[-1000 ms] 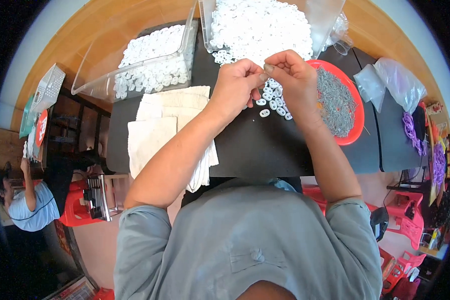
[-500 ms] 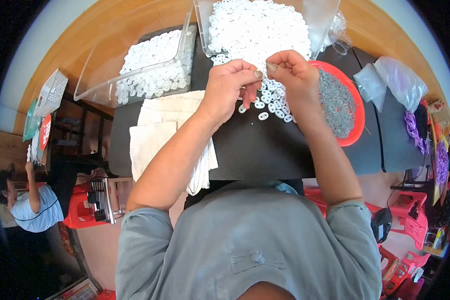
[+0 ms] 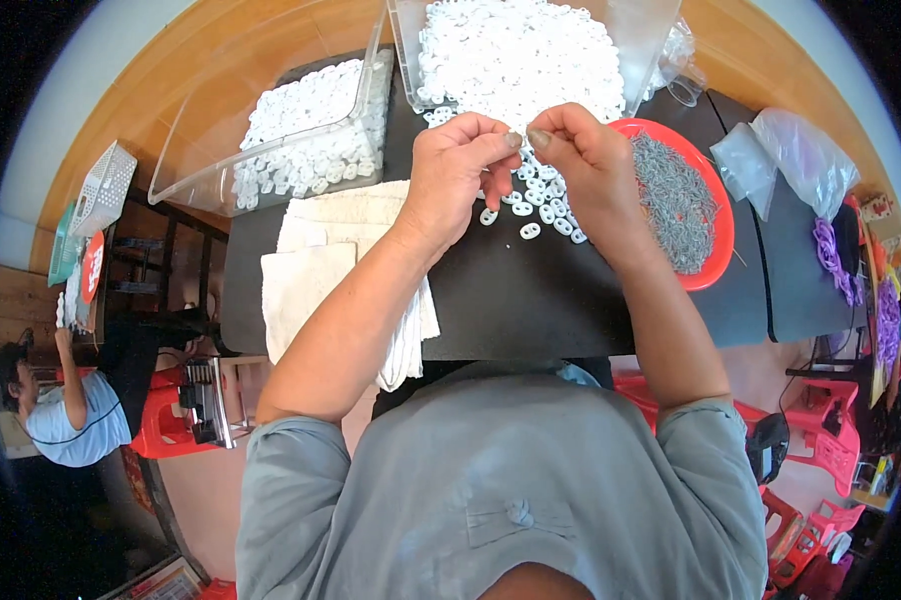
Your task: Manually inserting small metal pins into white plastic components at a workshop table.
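My left hand (image 3: 453, 172) and my right hand (image 3: 593, 168) are raised over the dark table, their fingertips close together. Each is closed in a pinch between thumb and forefinger. Whatever lies in the pinches is too small or too hidden to name. Small white plastic pieces with two holes (image 3: 531, 231) are scattered on the table beneath the hands. Behind them a clear plastic bin (image 3: 654, 50) is heaped with many more such white pieces. Close to my right wrist, a red round tray (image 3: 719, 258) holds a pile of thin grey metal pins or wires (image 3: 683, 205).
A second clear bin (image 3: 196, 190) at the far left holds white pieces. Folded cream cloths (image 3: 306, 290) hang over the table's near left edge. Plastic bags (image 3: 806, 160) and purple cord (image 3: 833, 260) lie at the right. Another person (image 3: 76, 415) sits at the far left.
My fingertips have drawn slightly closer together, and my right hand has shifted a little to the left. Both hands stay pinched.
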Demonstrator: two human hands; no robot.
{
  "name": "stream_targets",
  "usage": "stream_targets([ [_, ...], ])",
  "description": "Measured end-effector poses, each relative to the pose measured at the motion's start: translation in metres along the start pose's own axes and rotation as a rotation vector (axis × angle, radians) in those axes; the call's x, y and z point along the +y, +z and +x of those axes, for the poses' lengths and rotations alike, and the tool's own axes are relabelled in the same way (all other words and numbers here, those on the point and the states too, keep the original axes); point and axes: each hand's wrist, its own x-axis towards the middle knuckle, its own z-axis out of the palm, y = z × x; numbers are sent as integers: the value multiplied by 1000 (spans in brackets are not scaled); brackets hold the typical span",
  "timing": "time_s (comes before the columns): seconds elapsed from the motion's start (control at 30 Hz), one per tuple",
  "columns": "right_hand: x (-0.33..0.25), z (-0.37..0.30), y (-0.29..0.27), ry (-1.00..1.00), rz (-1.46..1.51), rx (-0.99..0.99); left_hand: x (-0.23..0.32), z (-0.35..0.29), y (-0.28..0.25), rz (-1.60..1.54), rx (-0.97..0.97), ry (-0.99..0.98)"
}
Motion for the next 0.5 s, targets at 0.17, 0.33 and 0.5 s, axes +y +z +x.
stream_targets([
  [0.17, 0, 0, 2, -22, -57, 50, 0, 0, 1, -4, 0, 8],
  [0.33, 0, -1, 3, -53, -81, 54, -2, 0, 0, -5, -13, 14],
  [0.5, 0, -3, 7, -135, -137, 79, -7, -1, 1, 34, -11, 40],
])
